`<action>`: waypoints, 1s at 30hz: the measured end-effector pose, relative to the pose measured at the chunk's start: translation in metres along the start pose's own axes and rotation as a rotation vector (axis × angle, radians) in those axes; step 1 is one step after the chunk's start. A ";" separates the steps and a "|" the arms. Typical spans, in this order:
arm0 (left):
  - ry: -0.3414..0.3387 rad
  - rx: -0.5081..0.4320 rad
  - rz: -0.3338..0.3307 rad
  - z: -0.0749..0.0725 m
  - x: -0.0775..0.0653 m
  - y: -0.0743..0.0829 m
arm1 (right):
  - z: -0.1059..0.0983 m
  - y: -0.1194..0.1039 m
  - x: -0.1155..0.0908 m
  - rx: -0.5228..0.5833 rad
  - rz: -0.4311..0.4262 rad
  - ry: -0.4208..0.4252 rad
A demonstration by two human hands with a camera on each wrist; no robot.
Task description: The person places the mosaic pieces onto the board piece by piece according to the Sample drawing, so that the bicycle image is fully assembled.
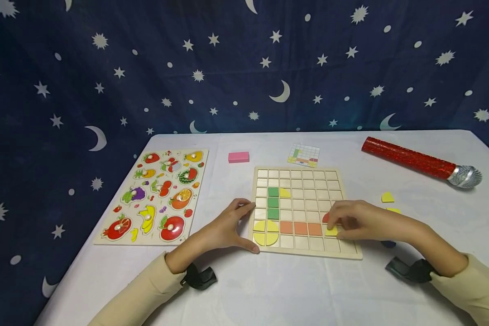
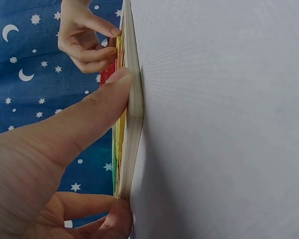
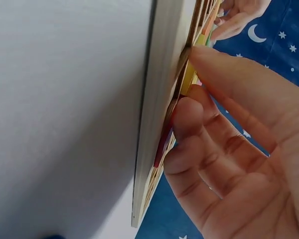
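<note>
A wooden grid board point(image 1: 297, 252) lies on the table with colored tiles in some of its cells. My left hand point(image 1: 224, 228) rests against its left side, thumb at the near corner and fingertips along the edge. At the board's right part, my right hand point(image 1: 360, 220) pinches a yellow tile point(image 1: 331, 232) between thumb and fingers, low over a cell; its full outline is hidden. Beside it sits a partly covered red tile point(image 1: 325, 218). Three orange tiles point(image 1: 300, 228) run leftward, toward several yellow quarter-round tiles point(image 1: 266, 232). Green tiles point(image 1: 273, 203) form a column.
A pattern card point(image 1: 304, 155) and a pink block point(image 1: 238, 157) lie behind the board. On the left is a fruit puzzle point(image 1: 152, 198). A red toy microphone point(image 1: 415, 159) lies at back right, with loose yellow tiles point(image 1: 387, 197) nearer the right forearm.
</note>
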State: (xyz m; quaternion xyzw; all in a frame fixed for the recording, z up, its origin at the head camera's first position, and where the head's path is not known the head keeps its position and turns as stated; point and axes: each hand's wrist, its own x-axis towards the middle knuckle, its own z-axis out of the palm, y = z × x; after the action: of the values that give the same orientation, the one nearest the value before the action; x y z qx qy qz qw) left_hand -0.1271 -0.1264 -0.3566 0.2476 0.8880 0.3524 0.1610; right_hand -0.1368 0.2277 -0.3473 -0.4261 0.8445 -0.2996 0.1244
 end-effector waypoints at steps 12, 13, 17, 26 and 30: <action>-0.002 0.002 -0.002 0.000 0.000 -0.001 | 0.001 -0.001 0.002 0.023 0.037 -0.019; -0.002 0.004 -0.001 0.000 0.000 -0.001 | 0.001 -0.001 0.002 0.022 0.042 -0.023; -0.004 0.009 -0.001 0.000 0.000 -0.001 | 0.001 -0.002 0.001 0.019 0.063 -0.037; 0.004 0.020 0.018 0.001 0.001 -0.003 | -0.002 0.000 -0.003 0.035 0.032 -0.041; 0.006 0.020 0.018 0.001 0.001 -0.003 | -0.006 0.003 -0.007 0.068 0.054 -0.022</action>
State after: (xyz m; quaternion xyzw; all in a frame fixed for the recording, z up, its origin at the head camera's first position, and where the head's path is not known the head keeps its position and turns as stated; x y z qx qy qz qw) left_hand -0.1278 -0.1270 -0.3594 0.2562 0.8896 0.3458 0.1526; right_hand -0.1373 0.2365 -0.3446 -0.4021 0.8436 -0.3198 0.1561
